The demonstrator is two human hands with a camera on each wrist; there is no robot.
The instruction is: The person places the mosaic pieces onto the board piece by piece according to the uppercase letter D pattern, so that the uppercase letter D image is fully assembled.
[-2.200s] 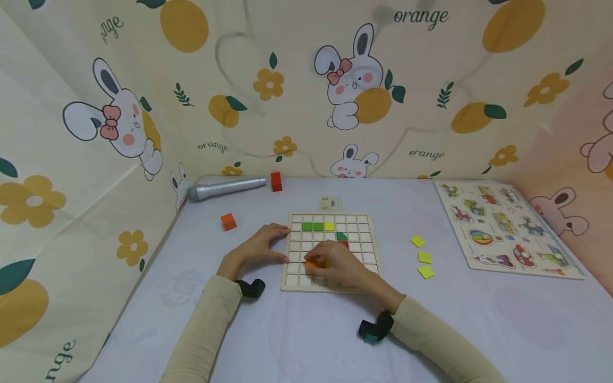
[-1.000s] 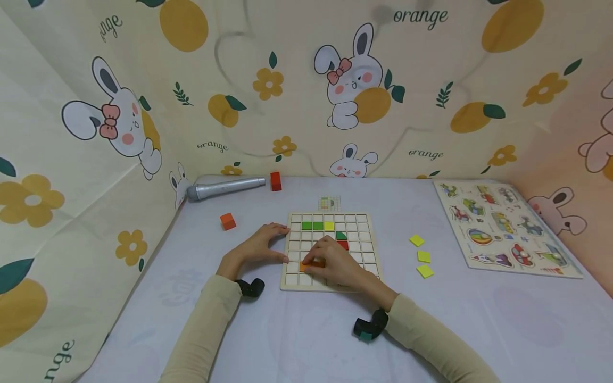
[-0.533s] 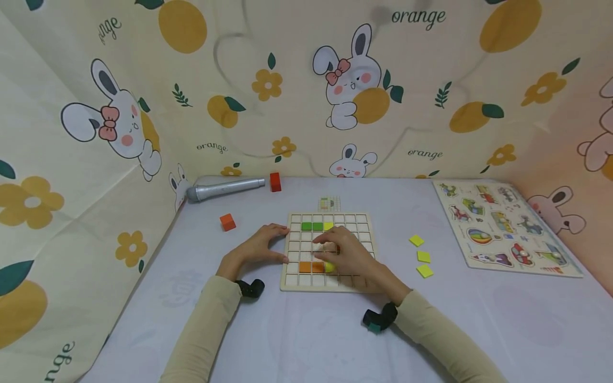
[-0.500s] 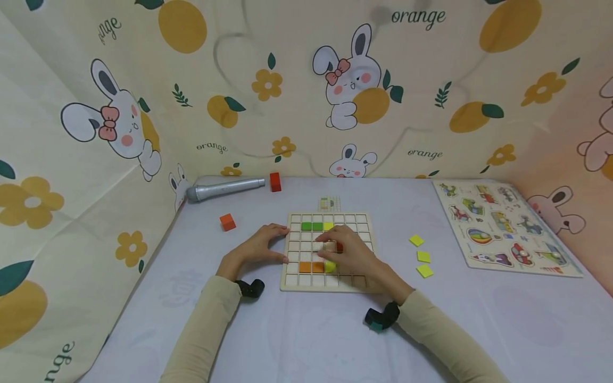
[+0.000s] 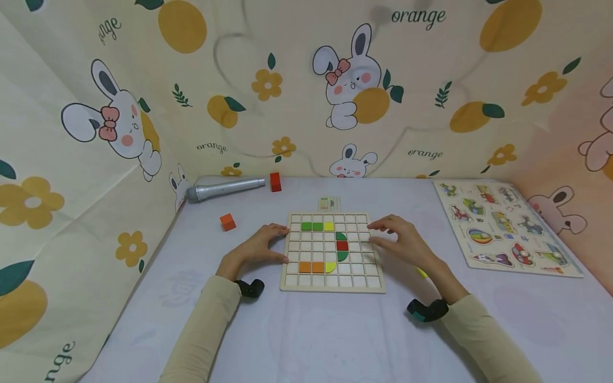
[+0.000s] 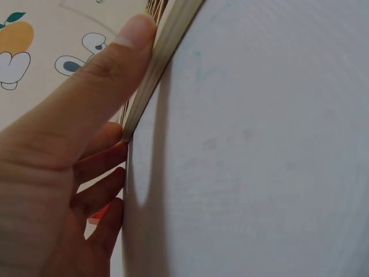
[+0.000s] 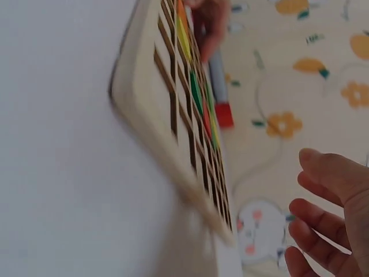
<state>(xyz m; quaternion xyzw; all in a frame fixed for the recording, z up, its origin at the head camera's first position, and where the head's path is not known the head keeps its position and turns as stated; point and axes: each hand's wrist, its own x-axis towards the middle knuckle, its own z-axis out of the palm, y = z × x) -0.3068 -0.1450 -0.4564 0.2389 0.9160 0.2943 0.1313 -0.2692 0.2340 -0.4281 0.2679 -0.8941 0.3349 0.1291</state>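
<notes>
Board [image 5: 330,246] lies on bench [image 5: 306,330]; right grip [image 5: 406,242], relaxed and seemingly empty, has withdrawn to board's right edge, uncovering lower green piece [image 5: 342,256]: placement looks done. Left grip [image 5: 256,249], relaxed, touches left edge.

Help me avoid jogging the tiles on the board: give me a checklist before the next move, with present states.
1. Left hand against the left edge of the grid board: ok, thumb and fingers touching.
2. Right hand free: ok, holding nothing.
3. Two orange squares and yellow rounded tile in one row: ok, side by side.
4. Red square between the green pieces: ok.
5. Loose yellow tile fully visible: not ok, partly hidden.
6. Tiles match the small card: cannot tell, print too small.
</notes>
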